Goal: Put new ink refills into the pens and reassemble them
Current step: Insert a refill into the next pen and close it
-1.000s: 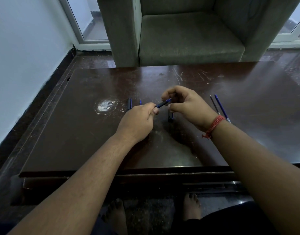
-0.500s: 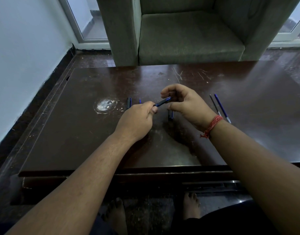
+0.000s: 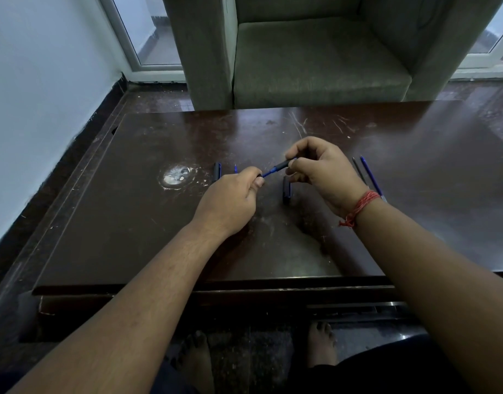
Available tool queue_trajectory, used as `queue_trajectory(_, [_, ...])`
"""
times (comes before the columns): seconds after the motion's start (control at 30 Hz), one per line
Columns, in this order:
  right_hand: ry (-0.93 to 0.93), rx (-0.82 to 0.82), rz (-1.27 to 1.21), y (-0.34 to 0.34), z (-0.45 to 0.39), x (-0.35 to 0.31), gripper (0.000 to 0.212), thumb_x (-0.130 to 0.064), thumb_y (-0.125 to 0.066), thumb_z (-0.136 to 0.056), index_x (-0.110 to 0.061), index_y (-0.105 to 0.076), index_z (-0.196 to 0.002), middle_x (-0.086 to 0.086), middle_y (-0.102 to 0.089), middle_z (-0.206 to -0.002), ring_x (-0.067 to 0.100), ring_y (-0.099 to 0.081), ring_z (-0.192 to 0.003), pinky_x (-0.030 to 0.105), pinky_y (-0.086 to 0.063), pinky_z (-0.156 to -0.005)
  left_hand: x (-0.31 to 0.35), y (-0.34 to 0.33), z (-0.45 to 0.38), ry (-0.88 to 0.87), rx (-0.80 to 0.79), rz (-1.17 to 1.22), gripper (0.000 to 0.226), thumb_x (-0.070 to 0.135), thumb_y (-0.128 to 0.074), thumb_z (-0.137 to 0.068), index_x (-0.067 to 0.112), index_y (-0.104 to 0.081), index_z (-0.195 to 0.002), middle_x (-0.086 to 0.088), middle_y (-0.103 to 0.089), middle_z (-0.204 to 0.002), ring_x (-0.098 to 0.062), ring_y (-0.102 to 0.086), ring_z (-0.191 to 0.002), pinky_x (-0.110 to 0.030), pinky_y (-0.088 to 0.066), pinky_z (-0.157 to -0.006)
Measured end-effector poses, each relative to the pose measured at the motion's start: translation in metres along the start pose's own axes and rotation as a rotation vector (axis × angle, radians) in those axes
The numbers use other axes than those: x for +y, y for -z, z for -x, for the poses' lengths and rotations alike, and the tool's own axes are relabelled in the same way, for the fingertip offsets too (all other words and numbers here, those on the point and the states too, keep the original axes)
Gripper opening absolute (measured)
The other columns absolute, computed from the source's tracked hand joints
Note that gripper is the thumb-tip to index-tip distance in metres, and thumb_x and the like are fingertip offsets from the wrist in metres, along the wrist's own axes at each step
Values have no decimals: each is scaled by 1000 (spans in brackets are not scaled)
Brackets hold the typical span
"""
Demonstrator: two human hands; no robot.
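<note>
Over the middle of the dark wooden table (image 3: pixel 131 223), both hands hold one blue pen (image 3: pixel 276 168) between them. My left hand (image 3: pixel 230 200) pinches its lower left end. My right hand (image 3: pixel 321 172) pinches the dark grip section at its upper right end. A thin blue stretch of the pen shows between the two hands. A dark pen cap (image 3: pixel 286 190) lies on the table just below the pen. Another cap (image 3: pixel 217 170) and a small blue piece (image 3: pixel 235 168) lie left of my left hand. Two thin refills (image 3: pixel 369 174) lie right of my right wrist.
A grey-green armchair (image 3: pixel 315 58) stands right behind the table's far edge. A white worn patch (image 3: pixel 178 175) marks the tabletop at the left. The white wall runs along the left side. My bare feet (image 3: pixel 320 345) show under the near edge.
The hands have drawn slightly apart, and more of the pen's thin blue part now shows between them. The parts on the table have not moved.
</note>
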State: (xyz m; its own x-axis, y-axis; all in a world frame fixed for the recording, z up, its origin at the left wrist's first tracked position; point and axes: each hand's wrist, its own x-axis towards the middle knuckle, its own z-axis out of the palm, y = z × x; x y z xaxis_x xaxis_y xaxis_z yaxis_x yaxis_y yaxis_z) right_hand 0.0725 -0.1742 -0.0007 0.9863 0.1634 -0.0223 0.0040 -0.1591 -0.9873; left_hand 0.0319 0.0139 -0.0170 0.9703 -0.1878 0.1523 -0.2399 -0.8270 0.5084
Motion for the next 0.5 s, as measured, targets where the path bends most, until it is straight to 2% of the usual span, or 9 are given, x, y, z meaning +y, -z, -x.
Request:
queue_trajectory(0.17, [2,31,-16,3,-1,4,12,1,-57,-91,-7,-63,-96,9,-65,-92,16,-66,-77,28,-57,-71,1,0,1,-38,32,4,27,27,-40,-106,25,-56,-128,7,-50,-59,-10,-47,-50,-27,-27,-48])
queue_trajectory(0.27, [19,73,-27,5,-1,2,11,-1,-56,-92,-9,-63,-95,10,-64,-90,17,-64,-75,26,-56,-66,-1,0,1,-35,37,24,27,28,-39,-106,27,-56,-126,6,-51,-59,-12,-48,-50,-27,-30,-48])
queue_trajectory(0.4, [33,259,-93,11,-5,3,13,-7,-58,-90,-17,-61,-83,4,-63,-79,14,-61,-68,28,-52,-62,-4,0,1,4,88,40,23,28,-40,-106,26,-58,-119,6,-49,-56,-13,-49,-50,-30,-35,-49])
queue_trajectory(0.47, [39,339,-24,13,-6,6,9,-13,-60,-87,-18,-60,-80,3,-63,-76,15,-58,-67,32,-50,-62,-5,2,1,27,119,41,22,28,-39,-106,25,-58,-117,5,-50,-56,-18,-52,-50,-35,-42,-50])
queue_trajectory(0.5, [51,354,87,13,-6,8,6,-16,-62,-87,-18,-59,-81,3,-63,-76,15,-57,-67,34,-49,-62,-5,2,1,35,136,37,21,28,-39,-106,24,-58,-116,5,-49,-56,-19,-52,-51,-36,-43,-50])
